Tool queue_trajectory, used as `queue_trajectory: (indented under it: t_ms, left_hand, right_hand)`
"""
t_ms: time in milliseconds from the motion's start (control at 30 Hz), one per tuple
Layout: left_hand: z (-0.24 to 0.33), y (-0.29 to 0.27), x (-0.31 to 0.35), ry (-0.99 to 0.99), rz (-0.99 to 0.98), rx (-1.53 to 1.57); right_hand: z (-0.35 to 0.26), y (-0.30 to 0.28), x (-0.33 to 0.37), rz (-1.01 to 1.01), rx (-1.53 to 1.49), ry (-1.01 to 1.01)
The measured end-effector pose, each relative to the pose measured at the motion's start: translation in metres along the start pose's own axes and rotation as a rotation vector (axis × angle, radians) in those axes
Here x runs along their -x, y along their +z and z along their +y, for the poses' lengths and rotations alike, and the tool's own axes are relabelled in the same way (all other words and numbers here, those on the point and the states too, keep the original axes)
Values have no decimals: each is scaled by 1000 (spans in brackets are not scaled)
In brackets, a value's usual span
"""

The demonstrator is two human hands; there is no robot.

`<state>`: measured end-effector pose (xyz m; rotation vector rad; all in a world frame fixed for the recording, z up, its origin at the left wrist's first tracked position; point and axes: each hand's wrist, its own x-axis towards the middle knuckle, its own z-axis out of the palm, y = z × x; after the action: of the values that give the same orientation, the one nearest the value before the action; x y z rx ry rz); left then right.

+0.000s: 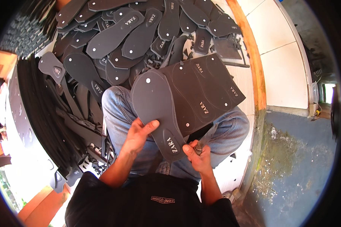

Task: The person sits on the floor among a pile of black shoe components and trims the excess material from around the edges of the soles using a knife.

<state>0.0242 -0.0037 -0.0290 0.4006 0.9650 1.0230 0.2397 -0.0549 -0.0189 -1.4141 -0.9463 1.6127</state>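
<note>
A dark grey sandal sole (pixel 152 99), cut to shape, lies slanted above my lap. My left hand (pixel 137 135) grips its waist on the left edge, thumb on top. In my right hand (pixel 199 156) is a knife (pixel 208 135), its blade pointing up and away to the right. The right thumb touches the sole's heel edge. Beneath the sole, a dark foam sheet (pixel 201 90) rests across my knees. Sole outlines, pale lettering and white dots mark its surface. The sole covers its left part.
Loose cut soles (pixel 115 32) are heaped beyond my knees, with scraps among them. To the left stands a long row of dark sheets (pixel 39 113). A wooden strip (pixel 254 64) edges the white tiles (pixel 282 68) at right, above a worn blue-grey floor (pixel 291 151).
</note>
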Motion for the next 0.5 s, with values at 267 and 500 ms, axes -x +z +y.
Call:
queue_trajectory:
  t_ms: [267,500]
  left_hand:
    - [44,-8,-23,-171,-192,-423]
    - [110,40,-115,255,-80,-208]
  right_hand:
    - [5,-39,17,61,-94,152]
    - [6,-57,8,363,66,60]
